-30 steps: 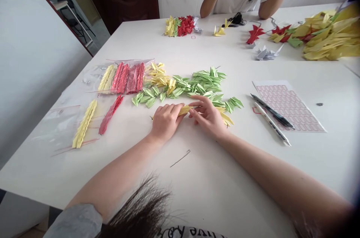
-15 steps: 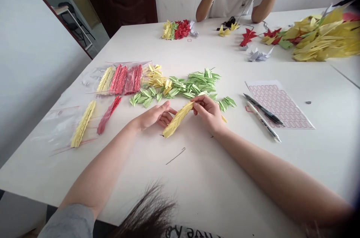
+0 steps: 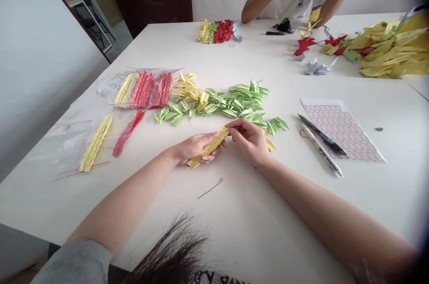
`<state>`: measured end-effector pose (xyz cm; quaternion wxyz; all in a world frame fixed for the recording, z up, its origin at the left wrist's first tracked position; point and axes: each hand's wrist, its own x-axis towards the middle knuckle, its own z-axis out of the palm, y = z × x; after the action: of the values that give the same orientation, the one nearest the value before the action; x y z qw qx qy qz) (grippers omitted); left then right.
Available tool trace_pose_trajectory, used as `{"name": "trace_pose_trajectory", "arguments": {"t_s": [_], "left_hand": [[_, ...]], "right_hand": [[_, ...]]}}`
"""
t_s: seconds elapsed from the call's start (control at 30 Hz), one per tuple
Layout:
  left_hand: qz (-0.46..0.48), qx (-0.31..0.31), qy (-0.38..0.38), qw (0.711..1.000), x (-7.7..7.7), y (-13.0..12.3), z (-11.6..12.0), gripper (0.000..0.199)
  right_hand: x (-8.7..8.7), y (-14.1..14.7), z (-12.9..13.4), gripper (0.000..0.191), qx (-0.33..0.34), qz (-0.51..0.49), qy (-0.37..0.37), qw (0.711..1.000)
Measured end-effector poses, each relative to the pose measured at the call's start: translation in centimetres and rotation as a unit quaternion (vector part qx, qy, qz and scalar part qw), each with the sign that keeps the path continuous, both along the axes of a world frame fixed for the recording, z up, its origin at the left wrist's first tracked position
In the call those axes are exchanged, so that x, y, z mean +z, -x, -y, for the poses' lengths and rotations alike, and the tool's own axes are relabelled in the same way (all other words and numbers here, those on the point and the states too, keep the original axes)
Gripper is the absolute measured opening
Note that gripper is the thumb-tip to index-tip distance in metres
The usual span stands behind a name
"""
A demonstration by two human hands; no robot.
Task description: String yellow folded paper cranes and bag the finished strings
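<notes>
White tabletop (image 3: 244, 203) just nearer than the held pleated yellow paper strip (image 3: 201, 154): passable, except thin bent metal wire (image 3: 210, 188). Ahead, heap of folded green paper pieces (image 3: 246, 98) obstructs; narrow gap between it and slim black pen (image 3: 323, 136).

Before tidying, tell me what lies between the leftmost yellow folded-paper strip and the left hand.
The head view shows a red folded-paper strip lying between that yellow strip and the left hand.
</notes>
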<state>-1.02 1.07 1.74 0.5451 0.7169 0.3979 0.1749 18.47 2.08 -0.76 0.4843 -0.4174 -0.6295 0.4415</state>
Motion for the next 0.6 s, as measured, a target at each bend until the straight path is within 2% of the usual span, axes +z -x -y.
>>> {"name": "trace_pose_trajectory", "arguments": {"t_s": [0.07,0.13,0.2,0.3,0.37,0.47,0.53,0.6], "left_hand": [[-0.028,0.001,-0.028,0.999,0.0,0.1,-0.1,0.062],[-0.034,-0.004,-0.022,0.999,0.0,0.3,-0.2,0.065],[-0.001,-0.012,0.036,0.999,0.0,0.5,-0.2,0.065],[0.071,-0.013,0.147,0.986,-0.1,0.6,-0.3,0.066],[0.116,-0.008,0.217,0.969,-0.1,0.6,-0.4,0.071],[0.19,-0.006,0.323,0.927,-0.2,0.6,-0.7,0.082],[0.227,-0.005,0.369,0.901,-0.3,0.6,-0.9,0.086],[0.245,-0.001,0.39,0.888,-0.5,0.7,-1.1,0.085]], "right_hand": [[0.1,-0.1,-0.1,0.021,0.016,-0.02,0.009,1.0],[0.2,-0.1,-0.3,0.032,0.053,-0.068,0.029,0.996],[0.3,-0.2,-0.4,0.041,0.123,-0.112,0.065,0.984],[0.2,-0.2,-0.6,0.038,0.206,-0.116,0.111,0.965],[0.2,-0.2,-0.7,0.036,0.209,-0.106,0.124,0.964],[0.3,-0.3,-0.7,0.038,0.197,-0.095,0.133,0.967],[0.4,-0.4,-0.6,0.038,0.198,-0.086,0.136,0.967],[0.5,-0.4,-0.5,0.038,0.196,-0.076,0.132,0.969]]}}
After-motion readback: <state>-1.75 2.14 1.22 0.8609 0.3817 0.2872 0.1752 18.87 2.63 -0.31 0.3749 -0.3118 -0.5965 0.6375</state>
